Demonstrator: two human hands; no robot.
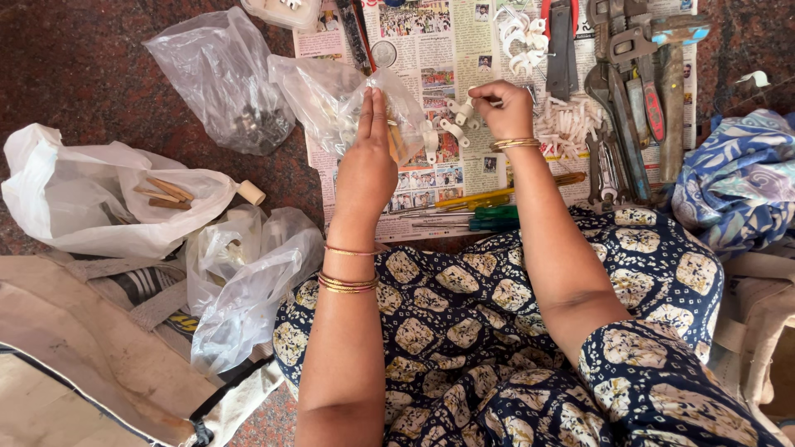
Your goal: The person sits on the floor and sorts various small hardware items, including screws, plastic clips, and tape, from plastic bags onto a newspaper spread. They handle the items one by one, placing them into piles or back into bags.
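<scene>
My left hand (367,161) holds up a clear plastic bag (331,103) over the newspaper (439,74), fingers straight against the bag's side. My right hand (503,108) is closed on a small white plastic pipe clip (466,111), just right of the bag. More white clips (436,136) lie on the paper between my hands. A heap of small white plugs (567,124) lies right of my right hand.
Wrenches, pliers and a hammer (672,83) line the newspaper's right side. Screwdrivers (489,207) lie near my lap. Left on the floor are another clear bag (219,74) with dark hardware, a white bag (91,199) with wooden pegs, and a crumpled bag (248,281). Blue cloth (737,182) lies right.
</scene>
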